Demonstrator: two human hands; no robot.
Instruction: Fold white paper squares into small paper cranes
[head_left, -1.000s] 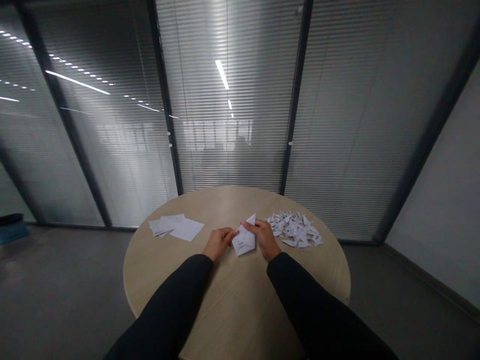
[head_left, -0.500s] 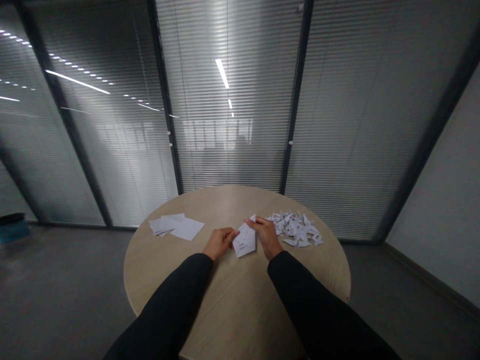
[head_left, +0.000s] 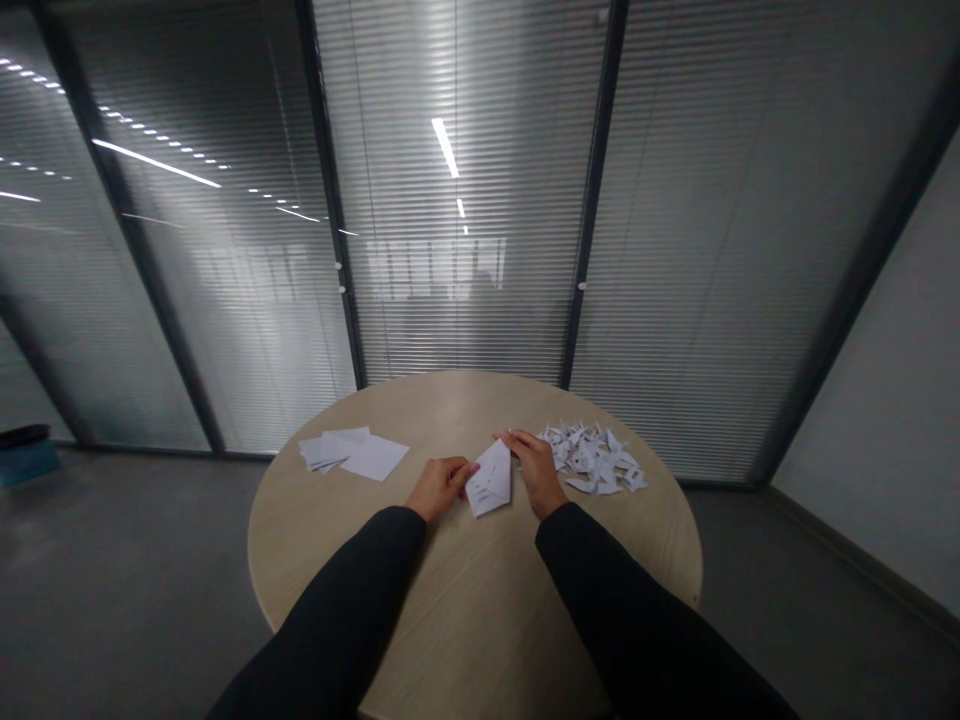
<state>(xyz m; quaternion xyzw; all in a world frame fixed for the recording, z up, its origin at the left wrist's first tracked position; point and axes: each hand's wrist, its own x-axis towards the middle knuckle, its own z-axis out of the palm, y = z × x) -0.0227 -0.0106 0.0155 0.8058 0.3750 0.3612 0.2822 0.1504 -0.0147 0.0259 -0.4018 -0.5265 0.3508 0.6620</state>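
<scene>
A white sheet of paper folded into a kite shape [head_left: 491, 480] lies on the round wooden table [head_left: 472, 600]. My left hand [head_left: 439, 485] is closed in a pinch on the paper's left corner. My right hand [head_left: 536, 465] lies along the paper's right edge with its fingers stretched out, and the fingertips press down on the top point. Both my arms are in black sleeves.
A small stack of flat white sheets [head_left: 352, 452] sits on the table's left side. A heap of several small folded paper figures [head_left: 592, 458] lies at the right, just beyond my right hand. Glass partitions with blinds [head_left: 457, 200] stand behind the table.
My right hand has slid up the paper's right edge to its top point and flattened it. The left hand has stayed put.
</scene>
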